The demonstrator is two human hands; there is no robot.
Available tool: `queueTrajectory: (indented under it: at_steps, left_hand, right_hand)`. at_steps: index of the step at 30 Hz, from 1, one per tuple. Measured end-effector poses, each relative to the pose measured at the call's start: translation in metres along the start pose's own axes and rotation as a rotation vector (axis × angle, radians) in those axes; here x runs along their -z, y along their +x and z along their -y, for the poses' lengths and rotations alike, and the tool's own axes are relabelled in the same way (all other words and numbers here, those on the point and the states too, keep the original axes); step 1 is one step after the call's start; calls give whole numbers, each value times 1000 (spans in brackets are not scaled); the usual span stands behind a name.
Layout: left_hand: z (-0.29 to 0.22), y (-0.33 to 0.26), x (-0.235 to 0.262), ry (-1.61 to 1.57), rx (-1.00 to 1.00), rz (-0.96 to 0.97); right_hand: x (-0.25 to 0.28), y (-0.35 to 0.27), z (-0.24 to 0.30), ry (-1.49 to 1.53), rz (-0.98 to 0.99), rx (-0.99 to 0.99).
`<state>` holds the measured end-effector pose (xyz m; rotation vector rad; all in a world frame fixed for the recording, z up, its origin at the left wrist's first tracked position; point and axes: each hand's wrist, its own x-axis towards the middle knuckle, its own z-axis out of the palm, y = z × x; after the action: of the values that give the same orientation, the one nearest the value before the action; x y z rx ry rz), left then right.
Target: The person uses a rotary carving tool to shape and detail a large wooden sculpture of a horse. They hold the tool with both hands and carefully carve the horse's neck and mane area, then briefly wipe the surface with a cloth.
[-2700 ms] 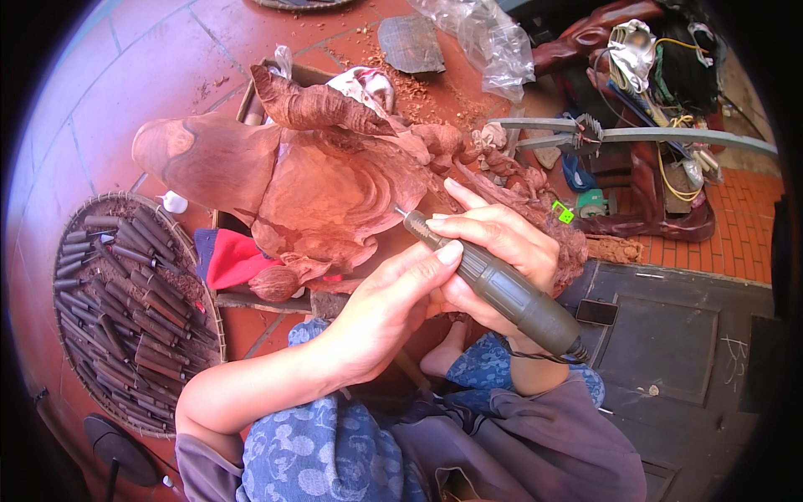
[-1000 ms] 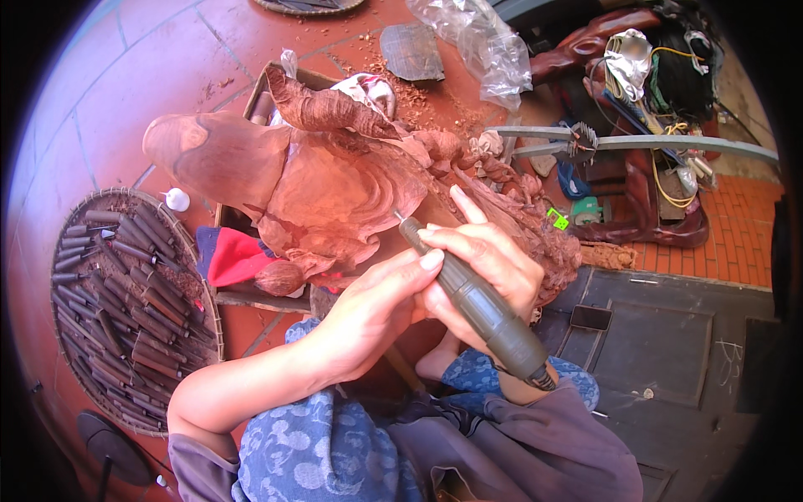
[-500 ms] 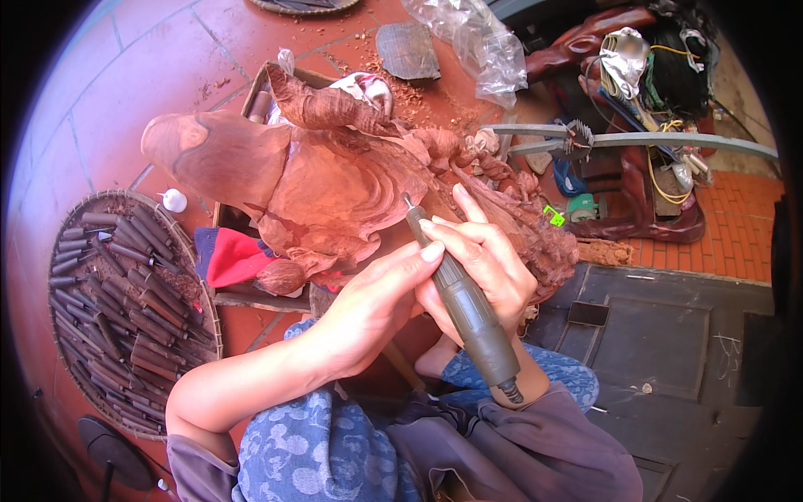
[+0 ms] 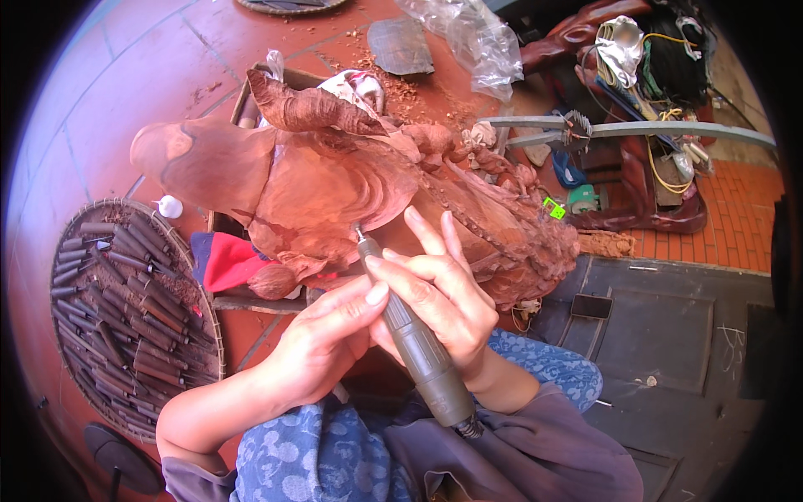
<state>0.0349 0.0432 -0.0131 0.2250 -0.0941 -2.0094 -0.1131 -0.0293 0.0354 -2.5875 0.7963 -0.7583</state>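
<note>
A reddish-brown wood carving (image 4: 318, 188) with curling, layered edges lies in front of me. In my right hand (image 4: 443, 293) is a dark rotary carving handpiece (image 4: 418, 347), gripped between thumb and forefinger with the other fingers stretched toward the wood. My left hand (image 4: 330, 335) presses its thumb against the handpiece from the left side; its remaining fingers are mostly hidden behind the tool. The thin metal bit (image 4: 360, 232) meets or nearly meets the lower rim of the smooth, hollowed part. A coiled cable sleeve leaves the tool's rear end near my lap.
At left a round woven basket (image 4: 138, 335) holds many dark cylindrical tool handles. A small white bottle (image 4: 169, 207) and a red and navy cloth (image 4: 226, 261) are beside the carving. Clear plastic sheeting (image 4: 481, 42) and wood chips lie beyond. A dark panel (image 4: 652, 343) occupies the right.
Both hands and the handpiece have moved left and slightly nearer to me. The bit has gone from the carving's right-hand edge to its lower rim. The view has shifted a little.
</note>
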Motion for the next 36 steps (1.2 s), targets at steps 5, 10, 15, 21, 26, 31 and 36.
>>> queueTrajectory:
  at_steps: [5,10,15,21,26,31,36]
  left_hand:
    - [2,6,-8,38,-3,-82]
    - [0,26,-1,7,8,90]
    - [1,19,3,-1,16,63]
    - [0,1,-6,5,-3,-83]
    - [-22,-21,-5,948,-216,-185]
    - [-29,-25,-3,2204,-1133,-219]
    - [-27,-22,-3,2256,-1260,-292]
  right_hand:
    - [5,1,-2,5,16,-39]
    - [15,9,-8,-66,-2,-44]
    - [11,6,-4,-86,9,-31]
    - [1,3,6,-79,-13,9]
    - [8,10,10,-3,-49,50]
    - [15,13,16,92,-79,115]
    - [-6,2,20,125,-124,179]
